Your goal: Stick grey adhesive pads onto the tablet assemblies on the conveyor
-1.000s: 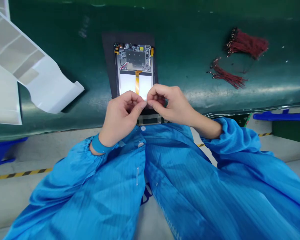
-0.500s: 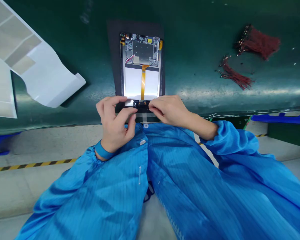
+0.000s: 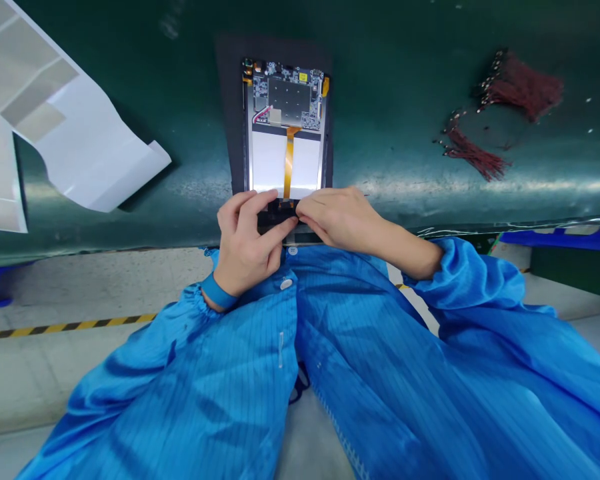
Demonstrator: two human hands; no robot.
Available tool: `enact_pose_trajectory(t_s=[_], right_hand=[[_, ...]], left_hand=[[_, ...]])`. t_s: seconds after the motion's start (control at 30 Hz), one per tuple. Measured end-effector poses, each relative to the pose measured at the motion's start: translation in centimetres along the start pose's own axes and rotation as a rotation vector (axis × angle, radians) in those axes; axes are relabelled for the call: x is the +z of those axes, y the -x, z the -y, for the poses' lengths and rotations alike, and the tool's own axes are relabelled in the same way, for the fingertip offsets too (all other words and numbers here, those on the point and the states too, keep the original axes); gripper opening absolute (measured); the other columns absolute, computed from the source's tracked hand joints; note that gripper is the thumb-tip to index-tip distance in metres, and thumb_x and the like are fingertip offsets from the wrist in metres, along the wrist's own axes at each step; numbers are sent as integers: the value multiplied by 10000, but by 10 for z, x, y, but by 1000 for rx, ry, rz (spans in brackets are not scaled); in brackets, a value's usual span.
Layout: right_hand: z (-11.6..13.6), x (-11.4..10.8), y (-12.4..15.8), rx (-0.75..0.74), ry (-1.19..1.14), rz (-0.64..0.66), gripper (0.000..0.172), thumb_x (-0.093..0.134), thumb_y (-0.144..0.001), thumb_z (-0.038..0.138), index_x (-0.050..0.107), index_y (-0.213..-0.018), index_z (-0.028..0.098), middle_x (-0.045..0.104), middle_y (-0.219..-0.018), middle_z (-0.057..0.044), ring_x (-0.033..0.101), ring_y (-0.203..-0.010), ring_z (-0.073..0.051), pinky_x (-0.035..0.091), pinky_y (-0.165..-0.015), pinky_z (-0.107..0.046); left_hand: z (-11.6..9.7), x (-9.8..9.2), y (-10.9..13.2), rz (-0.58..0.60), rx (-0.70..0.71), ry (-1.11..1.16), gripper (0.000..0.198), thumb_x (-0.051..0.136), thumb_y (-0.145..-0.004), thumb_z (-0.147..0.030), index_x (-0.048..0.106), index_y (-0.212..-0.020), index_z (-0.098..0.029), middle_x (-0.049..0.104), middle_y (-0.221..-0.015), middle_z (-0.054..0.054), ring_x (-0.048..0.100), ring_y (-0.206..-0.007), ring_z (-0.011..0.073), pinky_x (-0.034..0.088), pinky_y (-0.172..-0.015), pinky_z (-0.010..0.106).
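Note:
An opened tablet (image 3: 286, 127) lies face down on a black mat (image 3: 228, 113), with its circuit board (image 3: 289, 100) at the far end. Two pale battery panels (image 3: 267, 163) fill the middle, and an amber flex cable (image 3: 289, 160) runs down between them. My left hand (image 3: 247, 240) lies over a black strip (image 3: 273, 217) at the near end of the tablet, its thumb reaching toward my right hand (image 3: 337, 217). Those right fingertips touch the strip where the cable ends. The fingers hide part of the strip, so any grip is unclear.
Large white sheets with tan patches (image 3: 65, 113) lie at the left of the green bench. Two bundles of red wires (image 3: 523, 87) (image 3: 475, 157) lie at the right. A blue bin edge (image 3: 555, 240) shows beyond the bench's right side, and striped floor tape (image 3: 70, 325) lies below.
Both hands have moved from the lower battery edge down onto the black strip, uncovering the panels and cable end. The view has shifted slightly, and the tablet sits higher in the picture.

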State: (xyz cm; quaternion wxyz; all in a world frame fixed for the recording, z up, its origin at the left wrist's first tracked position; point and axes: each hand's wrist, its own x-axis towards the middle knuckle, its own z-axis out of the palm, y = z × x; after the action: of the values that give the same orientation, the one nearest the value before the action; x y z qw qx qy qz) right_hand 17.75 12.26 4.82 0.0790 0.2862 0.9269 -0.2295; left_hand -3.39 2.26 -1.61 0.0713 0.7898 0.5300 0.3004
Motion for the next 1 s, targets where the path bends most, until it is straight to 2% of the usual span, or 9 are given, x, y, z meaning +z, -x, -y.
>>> enact_pose_trajectory(t_s=[0.17, 0.27, 0.33, 0.43, 0.5, 0.63, 0.73, 0.83, 1.0], right_hand=[[-1, -5, 1, -21, 21, 23, 248, 433, -1080, 189, 667, -1147, 144, 762, -1086, -118, 645, -961, -235, 267, -707, -335], [-13, -10, 1, -43, -24, -19, 231, 454, -1066, 190, 642, -1198, 168, 750, -1136, -98, 633, -992, -232, 289, -722, -333], [-23, -14, -2, -47, -44, -53, 203, 466, -1059, 203, 649, -1147, 188, 737, -1118, -88, 620, -996, -234, 299, -732, -337], [-36, -17, -8, -44, -70, -102, 173, 489, -1048, 230, 658, -1034, 198, 703, -1077, -92, 602, -1017, -251, 324, -762, -351], [-41, -18, -12, -44, -100, -127, 174, 496, -1044, 243, 660, -1008, 199, 681, -1059, -93, 595, -1038, -262, 346, -790, -360], [-43, -15, -20, -43, -128, -155, 201, 480, -1044, 262, 669, -1026, 195, 664, -1042, -95, 596, -1058, -274, 379, -825, -373], [-40, -14, -23, -23, -111, -172, 189, 491, -1021, 238, 673, -1041, 191, 679, -1047, -100, 601, -1047, -275, 392, -821, -376], [-38, -14, -23, -7, -91, -176, 178, 502, -989, 204, 674, -1037, 189, 690, -1053, -97, 611, -1026, -269, 394, -811, -372], [-36, -14, -22, 14, -117, -179, 194, 488, -979, 189, 669, -1050, 196, 695, -1050, -89, 616, -992, -263, 389, -805, -367]], left_hand=[[-2, 4, -1, 3, 0, -23, 358, 639, -937, -186, 739, -1242, -345, 566, -1505, 47, 492, -1360, 332, 438, -1120, 547], [-5, 5, -2, 5, -25, 0, 319, 641, -947, -194, 735, -1202, -360, 638, -1431, 40, 531, -1348, 331, 428, -1101, 566], [-9, 6, -3, 17, -73, 60, 295, 631, -951, -193, 731, -1166, -369, 665, -1415, 32, 548, -1363, 337, 407, -1113, 595], [-19, 6, -8, 87, -153, 104, 258, 587, -982, -200, 721, -1138, -356, 657, -1465, 12, 559, -1396, 317, 384, -1144, 594], [-27, 7, -11, 116, -157, 56, 234, 562, -998, -199, 720, -1124, -316, 641, -1503, 18, 564, -1405, 307, 382, -1152, 578], [-38, 7, -16, 91, -132, -38, 202, 559, -994, -187, 720, -1094, -257, 619, -1536, 39, 556, -1417, 329, 369, -1161, 602], [-36, 4, -11, 29, -116, -97, 220, 608, -963, -202, 724, -1125, -293, 578, -1579, 10, 533, -1422, 341, 384, -1148, 623], [-25, 1, -2, -59, -89, -158, 331, 661, -912, -184, 727, -1188, -353, 580, -1569, -4, 531, -1387, 341, 437, -1096, 615], [-11, -2, 1, -61, 78, -235, 475, 646, -913, -109, 682, -1302, -379, 524, -1611, 14, 477, -1394, 300, 512, -1043, 529]])
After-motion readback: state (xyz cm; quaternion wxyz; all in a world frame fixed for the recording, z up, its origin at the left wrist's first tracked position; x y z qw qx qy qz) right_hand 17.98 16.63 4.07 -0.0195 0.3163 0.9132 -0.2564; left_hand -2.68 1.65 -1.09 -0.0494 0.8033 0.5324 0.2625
